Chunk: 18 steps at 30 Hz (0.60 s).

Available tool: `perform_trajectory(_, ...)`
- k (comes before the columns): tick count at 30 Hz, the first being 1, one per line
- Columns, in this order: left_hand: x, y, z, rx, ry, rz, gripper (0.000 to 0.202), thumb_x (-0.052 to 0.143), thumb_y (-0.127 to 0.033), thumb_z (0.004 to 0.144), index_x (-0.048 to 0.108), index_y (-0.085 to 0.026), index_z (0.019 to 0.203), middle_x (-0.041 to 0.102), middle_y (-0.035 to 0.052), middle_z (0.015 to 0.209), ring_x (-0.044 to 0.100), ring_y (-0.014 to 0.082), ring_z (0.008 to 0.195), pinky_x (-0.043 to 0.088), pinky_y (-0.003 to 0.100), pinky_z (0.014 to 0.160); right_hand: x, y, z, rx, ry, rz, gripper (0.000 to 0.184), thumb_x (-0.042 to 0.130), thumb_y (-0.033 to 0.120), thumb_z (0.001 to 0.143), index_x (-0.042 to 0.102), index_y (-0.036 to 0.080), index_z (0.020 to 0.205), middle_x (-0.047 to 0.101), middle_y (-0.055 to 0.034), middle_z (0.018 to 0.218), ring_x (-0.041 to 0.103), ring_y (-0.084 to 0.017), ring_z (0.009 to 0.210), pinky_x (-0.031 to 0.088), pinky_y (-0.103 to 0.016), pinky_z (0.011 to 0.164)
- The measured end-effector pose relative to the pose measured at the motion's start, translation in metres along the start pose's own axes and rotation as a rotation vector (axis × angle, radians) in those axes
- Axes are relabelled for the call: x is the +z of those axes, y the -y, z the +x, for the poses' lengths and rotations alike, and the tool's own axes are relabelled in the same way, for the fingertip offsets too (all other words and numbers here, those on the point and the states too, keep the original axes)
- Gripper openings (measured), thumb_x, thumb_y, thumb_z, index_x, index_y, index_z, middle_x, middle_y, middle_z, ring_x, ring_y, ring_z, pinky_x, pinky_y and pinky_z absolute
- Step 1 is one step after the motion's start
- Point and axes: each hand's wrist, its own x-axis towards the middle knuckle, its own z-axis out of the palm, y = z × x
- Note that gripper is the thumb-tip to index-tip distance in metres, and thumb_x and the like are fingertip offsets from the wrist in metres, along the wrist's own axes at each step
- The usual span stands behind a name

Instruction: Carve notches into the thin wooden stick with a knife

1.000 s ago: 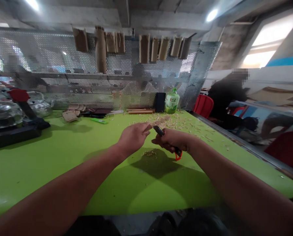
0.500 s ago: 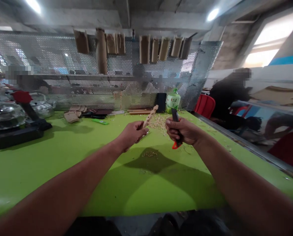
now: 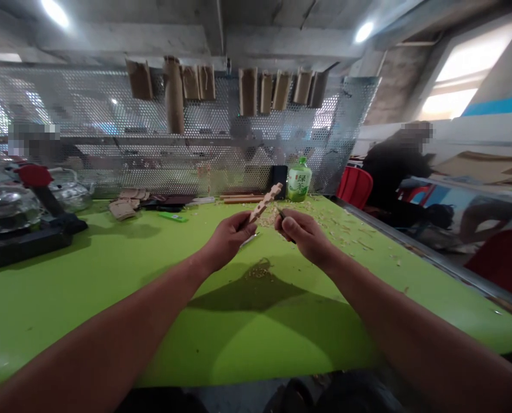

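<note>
Left hand [image 3: 229,242] pinches a notched wooden stick [image 3: 262,202] between thumb and fingers, stick angled up and to the right, its top end free. Right hand [image 3: 304,234] is curled shut around a small knife [image 3: 282,214]. Only the dark blade shows, poking out past the thumb toward the stick; the handle is hidden in my fist. Blade sits just beside the stick, can't tell if they touch. Both forearms come in from the bottom corners and angle toward each other, hands near each other but apart, above the middle of the green desk [image 3: 70,304].

Label check: green-capped bottle [image 3: 299,180] at the back of the desk has large Chinese characters on its label, the first looks like 绿. Rest too small to read, no brand legible.

Pale wood shavings [image 3: 327,221] are scattered right of the hands, with a small heap [image 3: 259,272] in the hands' shadow. A pale sliver [image 3: 249,240] lies just under the left hand.

Back edge: black phone-like slab [image 3: 278,180], wood strips [image 3: 238,199], green lighter-like item [image 3: 172,217]. Upper frame: brown pieces [image 3: 174,94] hang on a perforated metal panel [image 3: 109,115]. Left: glass vessels [image 3: 6,212] beside a black stand with a red part [image 3: 34,175]. Right: a person in dark clothes [image 3: 395,166] by a red chair [image 3: 354,187].
</note>
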Motion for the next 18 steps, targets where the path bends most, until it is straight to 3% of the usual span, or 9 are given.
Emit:
perform_trajectory(4, 0.0007, -0.0070, -0.0032, -0.015, 0.003, -0.008, 0.039, 0.060, -0.039, 0.083, 0.066, -0.015, 0.114, 0.061, 0.0041, 0.087, 0.047, 0.0131, 0.074, 0.040, 0.026, 0.069, 0.0034, -0.0016, -0.0007, -0.007, 0.075, -0.128, 0.056, 0.045, 0.071, 0.085, 0.041, 0.020, 0.064, 0.035, 0.0041, 0.063, 0.034, -0.011, 0.059, 0.027, -0.025, 0.055)
perform_trajectory(10, 0.0020, -0.0066, -0.0026, -0.025, 0.018, -0.076, 0.038, 0.064, -0.037, 0.081, 0.068, -0.015, 0.111, 0.061, 0.0032, 0.082, 0.046, 0.0119, 0.070, 0.040, 0.025, 0.067, 0.0054, 0.0002, -0.0006, -0.036, 0.074, -0.208, 0.049, 0.047, 0.061, 0.089, 0.038, 0.020, 0.063, 0.034, 0.0047, 0.062, 0.033, -0.010, 0.058, 0.025, -0.025, 0.055)
perform_trajectory(18, 0.0029, -0.0054, -0.0029, 0.005, 0.050, -0.136, 0.039, 0.064, -0.038, 0.082, 0.069, -0.015, 0.113, 0.062, 0.0022, 0.077, 0.050, 0.0126, 0.073, 0.043, 0.027, 0.072, 0.0070, -0.0063, -0.0006, -0.053, 0.083, -0.407, 0.042, 0.045, 0.053, 0.093, 0.044, 0.019, 0.068, 0.042, 0.0026, 0.065, 0.039, -0.011, 0.060, 0.026, -0.026, 0.056)
